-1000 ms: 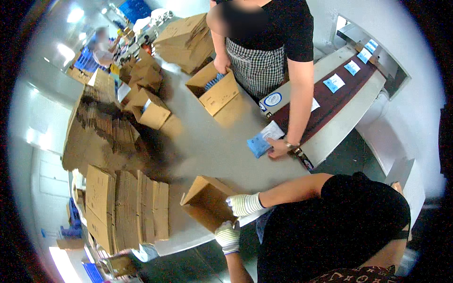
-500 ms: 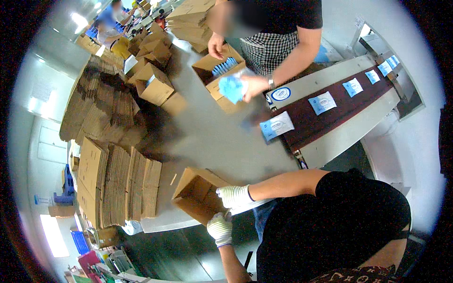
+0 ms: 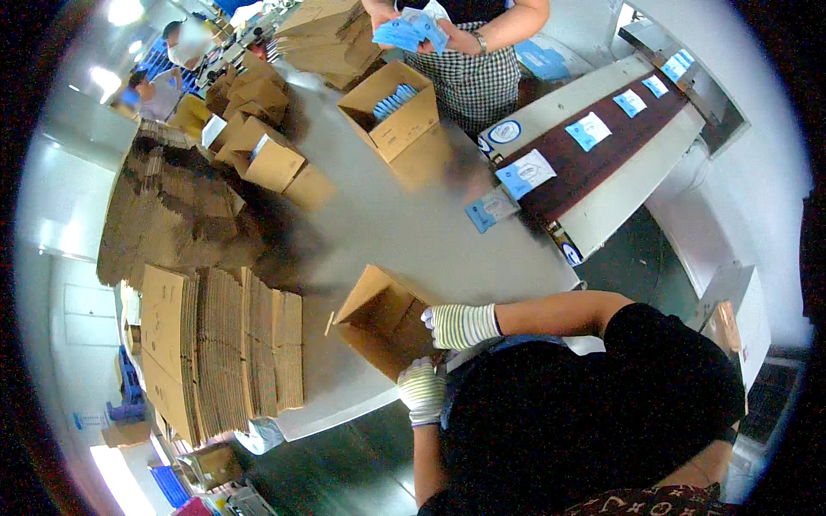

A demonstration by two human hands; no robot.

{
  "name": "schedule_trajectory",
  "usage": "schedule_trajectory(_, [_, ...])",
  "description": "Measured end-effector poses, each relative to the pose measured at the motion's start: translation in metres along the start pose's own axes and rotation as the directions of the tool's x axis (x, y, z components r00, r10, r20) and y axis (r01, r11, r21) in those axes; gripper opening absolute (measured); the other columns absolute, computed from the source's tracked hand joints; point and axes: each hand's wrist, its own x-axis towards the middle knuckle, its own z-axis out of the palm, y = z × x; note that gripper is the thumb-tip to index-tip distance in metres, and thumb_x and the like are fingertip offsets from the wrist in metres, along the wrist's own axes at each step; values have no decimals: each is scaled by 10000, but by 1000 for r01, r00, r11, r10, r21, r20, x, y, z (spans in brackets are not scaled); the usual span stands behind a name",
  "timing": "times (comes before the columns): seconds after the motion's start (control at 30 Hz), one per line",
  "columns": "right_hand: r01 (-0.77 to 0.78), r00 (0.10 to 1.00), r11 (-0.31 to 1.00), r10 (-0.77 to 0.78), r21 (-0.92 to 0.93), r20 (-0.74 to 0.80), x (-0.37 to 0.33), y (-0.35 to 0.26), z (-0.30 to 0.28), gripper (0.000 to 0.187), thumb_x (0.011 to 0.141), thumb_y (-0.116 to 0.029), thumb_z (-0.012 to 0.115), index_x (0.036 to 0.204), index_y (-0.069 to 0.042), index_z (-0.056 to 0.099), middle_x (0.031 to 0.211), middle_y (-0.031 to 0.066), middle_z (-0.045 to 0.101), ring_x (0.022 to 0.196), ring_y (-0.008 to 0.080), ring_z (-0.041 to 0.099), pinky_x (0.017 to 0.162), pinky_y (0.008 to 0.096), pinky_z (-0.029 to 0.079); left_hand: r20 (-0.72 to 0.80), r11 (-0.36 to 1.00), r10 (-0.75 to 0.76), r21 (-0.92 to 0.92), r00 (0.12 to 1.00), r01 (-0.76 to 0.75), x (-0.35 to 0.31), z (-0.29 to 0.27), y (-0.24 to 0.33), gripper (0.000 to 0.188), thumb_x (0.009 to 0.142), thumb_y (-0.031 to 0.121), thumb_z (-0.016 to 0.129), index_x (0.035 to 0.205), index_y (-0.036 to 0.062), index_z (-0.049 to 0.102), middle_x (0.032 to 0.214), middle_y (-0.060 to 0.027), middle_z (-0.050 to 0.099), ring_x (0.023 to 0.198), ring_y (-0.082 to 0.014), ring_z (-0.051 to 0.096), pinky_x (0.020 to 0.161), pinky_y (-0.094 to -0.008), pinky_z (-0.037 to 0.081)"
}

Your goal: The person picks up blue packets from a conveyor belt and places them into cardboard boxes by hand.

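An open brown cardboard box (image 3: 377, 318) lies on its side at the near edge of the grey table (image 3: 404, 232), its mouth facing left. My right hand (image 3: 459, 325), in a white knit glove, presses on the box's near end. My left hand (image 3: 422, 389), gloved the same way, grips the box's lower corner at the table edge. Across the table a person in a checked apron holds blue packets (image 3: 411, 29) in both hands above another open box (image 3: 391, 112) that has blue packets in it.
Stacks of flattened cartons (image 3: 215, 344) lie at the left of the table, with assembled boxes (image 3: 258, 146) behind. A dark conveyor belt (image 3: 594, 146) carrying blue-and-white packets runs on the right. Other people work at the far left.
The view has shifted, so everything sits lower and closer. The person opposite lifted blue packets from the belt end up to chest height. My hands stay on the box.
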Motion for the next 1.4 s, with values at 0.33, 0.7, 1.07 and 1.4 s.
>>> schedule_trajectory(0.33, [-106,952,957,176,269,-250,-4,-12,-2,532,713,-628,530,583,-118,604,557,57,550,625,252,533,796,382,392,126,999,50,-4,991,-50,11,-2,-7,226,707,289,603,835,103,586,791,-80,598,769,-257,589,697,-375,438])
schedule_trajectory(0.7, [66,946,856,109,513,-304,-18,-30,-32,265,794,-344,594,929,-116,585,909,27,582,911,235,534,834,387,405,186,997,-81,26,979,77,10,-5,-7,200,708,260,619,820,95,618,802,-87,607,775,-285,588,725,-396,443])
schedule_trajectory(1.07, [-88,995,900,99,426,-4,-106,13,-16,266,823,-362,548,973,-147,591,963,45,596,960,261,546,810,423,438,129,953,-288,131,949,271,10,-1,15,189,703,255,607,840,136,661,829,-68,629,792,-263,589,749,-393,446])
schedule_trajectory(1.4, [-284,956,809,203,514,210,-127,24,-16,254,729,-214,576,953,-107,632,866,112,638,822,312,600,704,422,482,7,960,-281,18,960,280,9,3,17,203,705,252,623,859,127,670,850,-69,639,816,-256,591,773,-386,447])
